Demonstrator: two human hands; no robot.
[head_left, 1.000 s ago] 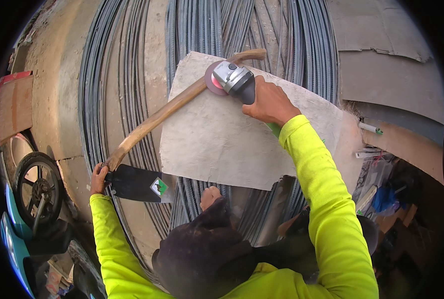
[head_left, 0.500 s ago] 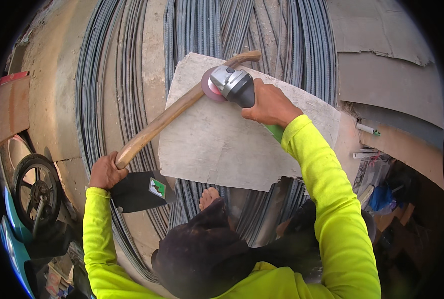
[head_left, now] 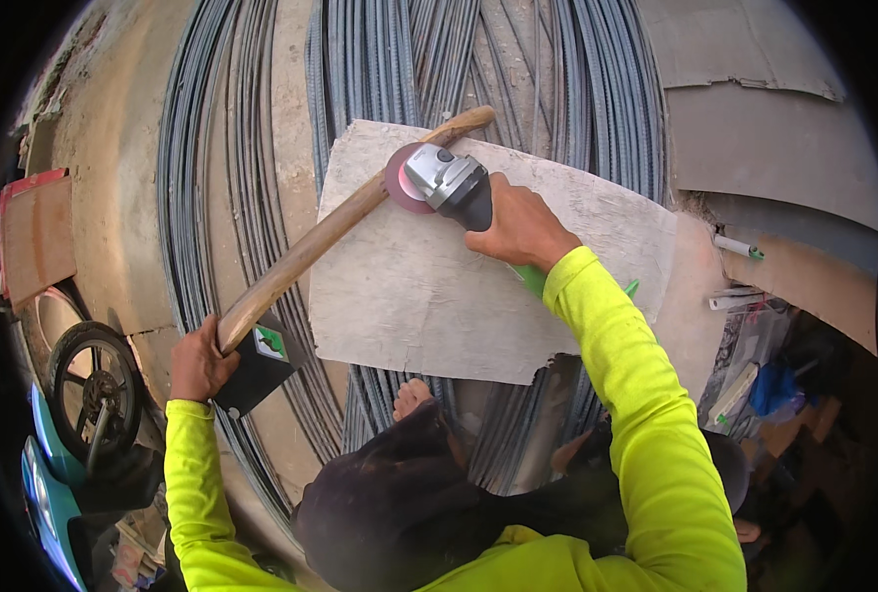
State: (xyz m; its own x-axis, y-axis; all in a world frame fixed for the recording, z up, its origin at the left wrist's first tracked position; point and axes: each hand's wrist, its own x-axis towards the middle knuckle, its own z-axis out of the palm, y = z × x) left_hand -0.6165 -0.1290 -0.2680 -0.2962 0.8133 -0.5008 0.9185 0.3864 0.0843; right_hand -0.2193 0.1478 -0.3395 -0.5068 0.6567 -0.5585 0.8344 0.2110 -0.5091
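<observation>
My left hand [head_left: 200, 363] is wrapped round the near end of a curved wooden handle [head_left: 306, 255], which slants up and away to the right. Below and beside this hand is a dark flat plate [head_left: 252, 375] with a green and white label; whether it joins the handle cannot be seen. My right hand [head_left: 525, 225] grips an angle grinder [head_left: 451, 183] by its dark body. The grinder's reddish-brown round disc [head_left: 406, 200] lies against the handle's upper part, edge touching or overlapping it. Fingers of both hands are closed.
A worn pale board [head_left: 429, 296] lies under the handle on bundles of steel rebar [head_left: 360, 69]. A bare foot [head_left: 411, 397] rests at its near edge. A wheel [head_left: 94, 380] of a blue vehicle stands left. Grey sheets [head_left: 774, 138] and clutter [head_left: 755, 390] are right.
The grinder and my right hand have shifted slightly left and down with the handle. My left hand is a little lower, and the dark plate appears turned and narrower.
</observation>
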